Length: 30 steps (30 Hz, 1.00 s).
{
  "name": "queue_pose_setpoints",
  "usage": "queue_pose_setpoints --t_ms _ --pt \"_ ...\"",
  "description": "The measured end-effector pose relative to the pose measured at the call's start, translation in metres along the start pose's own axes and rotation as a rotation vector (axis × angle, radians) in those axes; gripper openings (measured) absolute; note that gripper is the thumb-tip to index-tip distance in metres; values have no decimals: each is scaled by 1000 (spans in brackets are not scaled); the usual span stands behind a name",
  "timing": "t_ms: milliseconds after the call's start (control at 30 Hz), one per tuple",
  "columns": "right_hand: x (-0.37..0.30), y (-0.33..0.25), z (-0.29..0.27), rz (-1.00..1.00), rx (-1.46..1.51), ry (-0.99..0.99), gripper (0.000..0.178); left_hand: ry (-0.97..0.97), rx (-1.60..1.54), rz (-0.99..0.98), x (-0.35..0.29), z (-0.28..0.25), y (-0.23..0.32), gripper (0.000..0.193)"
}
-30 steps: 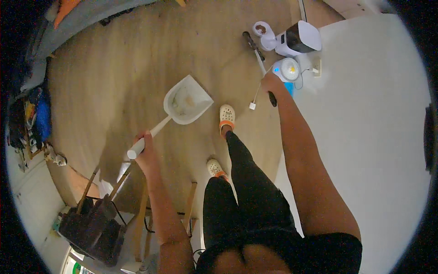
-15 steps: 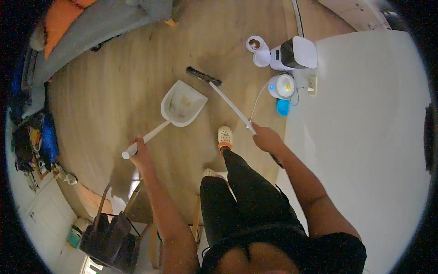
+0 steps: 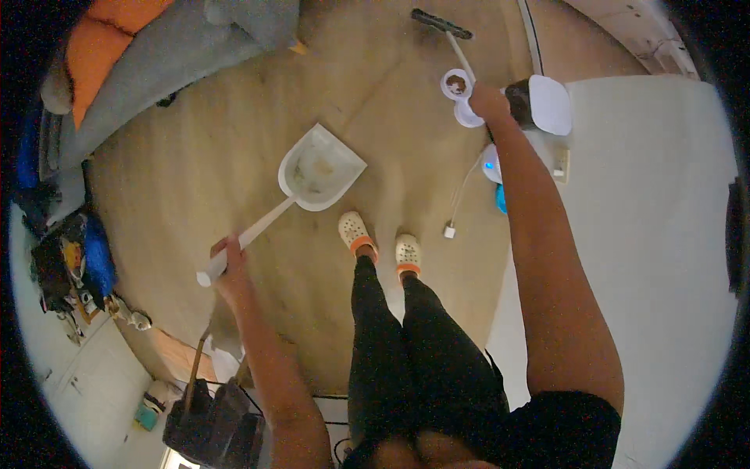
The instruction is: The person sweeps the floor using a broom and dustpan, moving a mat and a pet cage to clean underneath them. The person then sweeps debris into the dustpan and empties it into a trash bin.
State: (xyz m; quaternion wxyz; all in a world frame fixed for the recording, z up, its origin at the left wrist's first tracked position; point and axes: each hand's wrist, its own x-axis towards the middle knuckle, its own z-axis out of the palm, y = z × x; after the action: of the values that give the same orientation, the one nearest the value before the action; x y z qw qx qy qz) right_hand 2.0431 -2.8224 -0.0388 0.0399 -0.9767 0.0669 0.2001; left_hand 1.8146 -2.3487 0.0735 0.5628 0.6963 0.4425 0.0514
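My left hand is closed round the end of a long white handle, which belongs to a white dustpan. Some brownish debris lies in the pan, and its straight front edge faces up and to the right. My right hand, on an outstretched arm, grips the white stick of a broom. The broom's dark, narrow bristle head is at the far side of the floor, well apart from the dustpan. Part of the stick passes over a double pet bowl with brown food in one side.
A white and black pet feeder stands by the wall, with a small device with a blue light nearer me. A white plug lies on the floor. A grey sofa is at far left, a dark chair at lower left.
My right hand has carried the broom away from the dustpan, forward and to the right. The dustpan has stayed nearly in place. My feet now stand side by side.
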Motion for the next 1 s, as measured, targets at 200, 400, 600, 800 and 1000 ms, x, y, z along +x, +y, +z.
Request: queue_pose_setpoints --t_ms 200,400,600,800,1000 --pt "0 19 49 4 85 -23 23 -75 26 -13 20 24 31 17" --pt "-176 -102 27 131 109 -437 56 -205 171 104 27 9 22 17" --pt "-281 -145 -63 80 346 -712 53 -195 177 96 44 4 21 15" --pt "-200 -87 -60 58 312 -475 54 -169 187 128 54 3 32 21" --pt "33 -30 -28 -79 119 -42 39 -157 31 53 49 33 69 23"
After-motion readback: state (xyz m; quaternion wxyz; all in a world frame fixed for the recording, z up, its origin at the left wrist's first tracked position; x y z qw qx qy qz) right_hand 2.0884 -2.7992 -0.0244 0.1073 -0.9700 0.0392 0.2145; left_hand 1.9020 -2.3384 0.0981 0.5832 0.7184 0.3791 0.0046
